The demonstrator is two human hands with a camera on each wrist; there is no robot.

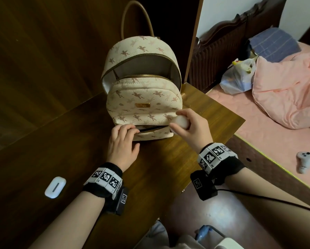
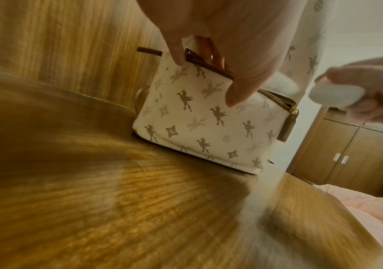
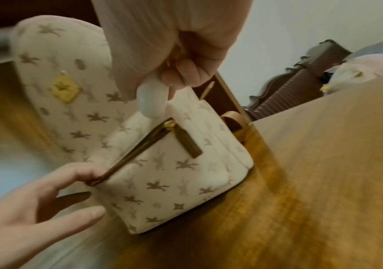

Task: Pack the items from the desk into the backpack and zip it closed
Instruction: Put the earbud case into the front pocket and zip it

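Note:
A cream backpack with a horse print stands upright on the wooden desk, its main compartment unzipped and gaping. Its low front pocket is unzipped too, with the brown zipper pull hanging at the right end. My left hand pinches the pocket's front edge, fingers inside and thumb outside. My right hand grips a small rounded white object just above the pocket's right end. A white earbud case lies on the desk at the near left.
Dark wood panels close in the desk at the left and back. The desk's right edge drops to a bed with a pink blanket, a plastic bag and a grey controller.

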